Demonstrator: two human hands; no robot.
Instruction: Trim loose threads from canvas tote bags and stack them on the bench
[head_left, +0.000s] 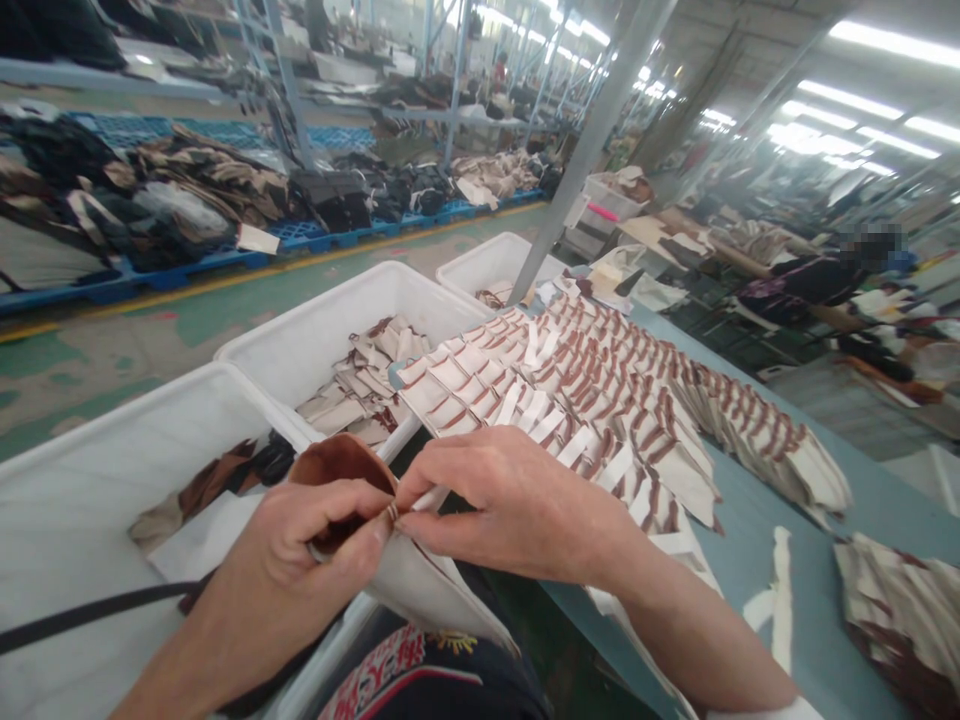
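My left hand (304, 560) and my right hand (510, 500) meet in front of me over one cut piece (420, 585), cream with a brown leather part (341, 462) curling up behind my left fingers. Both hands pinch its edge, fingers pressed together at the same spot. A thin white strip pokes out between my right fingertips. Just beyond my right hand, overlapping rows of cream and brown cut pieces (600, 400) lie on the blue-grey table (757, 520).
Three white bins stand to the left: the nearest (90, 480) holds brown and white pieces, the middle one (337, 330) cream pieces, the far one (487, 262). A grey post (592, 140) rises behind the table. Another person (825, 280) sits at the right. Pallets with fabric piles (187, 200) line the green floor.
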